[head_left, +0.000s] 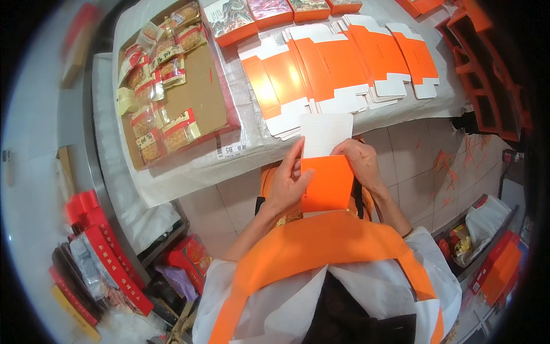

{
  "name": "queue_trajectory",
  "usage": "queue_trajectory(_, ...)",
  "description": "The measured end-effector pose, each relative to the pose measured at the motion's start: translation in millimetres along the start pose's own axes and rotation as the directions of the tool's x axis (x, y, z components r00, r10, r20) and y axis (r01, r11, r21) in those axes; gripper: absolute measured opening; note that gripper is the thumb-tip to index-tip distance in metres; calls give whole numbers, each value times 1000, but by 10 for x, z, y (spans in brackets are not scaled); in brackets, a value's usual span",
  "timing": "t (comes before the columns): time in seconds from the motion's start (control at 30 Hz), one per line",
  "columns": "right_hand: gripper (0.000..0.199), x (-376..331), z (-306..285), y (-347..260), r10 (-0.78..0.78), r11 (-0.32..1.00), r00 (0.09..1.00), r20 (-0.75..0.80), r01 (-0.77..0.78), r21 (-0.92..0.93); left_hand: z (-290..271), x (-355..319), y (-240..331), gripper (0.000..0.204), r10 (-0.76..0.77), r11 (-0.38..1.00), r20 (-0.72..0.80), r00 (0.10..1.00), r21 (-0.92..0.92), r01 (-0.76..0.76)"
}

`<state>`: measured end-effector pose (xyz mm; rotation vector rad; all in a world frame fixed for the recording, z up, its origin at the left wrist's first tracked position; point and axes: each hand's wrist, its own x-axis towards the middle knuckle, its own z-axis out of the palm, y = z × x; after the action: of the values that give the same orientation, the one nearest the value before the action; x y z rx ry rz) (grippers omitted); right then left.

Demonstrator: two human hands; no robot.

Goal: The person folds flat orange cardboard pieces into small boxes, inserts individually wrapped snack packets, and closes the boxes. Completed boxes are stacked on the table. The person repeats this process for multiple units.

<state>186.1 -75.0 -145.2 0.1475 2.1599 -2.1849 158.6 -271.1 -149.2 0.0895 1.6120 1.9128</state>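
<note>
In the middle of the frame, the left hand (pixel 290 182) grips the left edge of an orange folding carton (pixel 327 186), its thumb laid on the orange face. The right hand (pixel 362 164) is curled at the carton's upper right corner, touching it; its fingertips are partly hidden, so I cannot tell how firmly it pinches. The carton's white flap (pixel 326 135) extends upward from the orange panel, toward the table edge. Below it, an orange apron (pixel 321 241) fills the lower centre. At upper centre, flat orange-and-white carton blanks (pixel 329 63) lie in overlapping stacks on a white table covering (pixel 421 112). At upper left, a shallow cardboard box (pixel 207 94) holds clear-and-red packets of baked goods (pixel 180 129), mostly along its left side. Boxes with illustrated tops (pixel 232 16) line the top edge. On the tiled floor (pixel 409 146) at right, orange shreds (pixel 444 166) are scattered.
</note>
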Motion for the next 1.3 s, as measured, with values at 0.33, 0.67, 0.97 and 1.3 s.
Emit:
queue_trajectory(0.33, 13, -11, 155, 181, -13, 999, 1000, -20, 14, 40, -324, 142, -67, 12, 212, 870, 32, 977, 448, -204)
queue_trajectory(0.67, 16, -101, 288, 265, 95, 887, 985, -147, -17, 462, 38, 37, -220, 30, 364, 915, -257, 895, -78, -395)
queue_trajectory(0.97, 14, -44, 276, 81, 13, 983, 990, -139, 13, 185, -73, 24, 50, 23, 275, 901, -123, 954, 380, -210)
queue_trajectory(1.3, 14, -30, 251, 86, 15, 968, 998, -58, 0, 251, -111, 77, 41, 18, 314, 898, -30, 949, 334, -286)
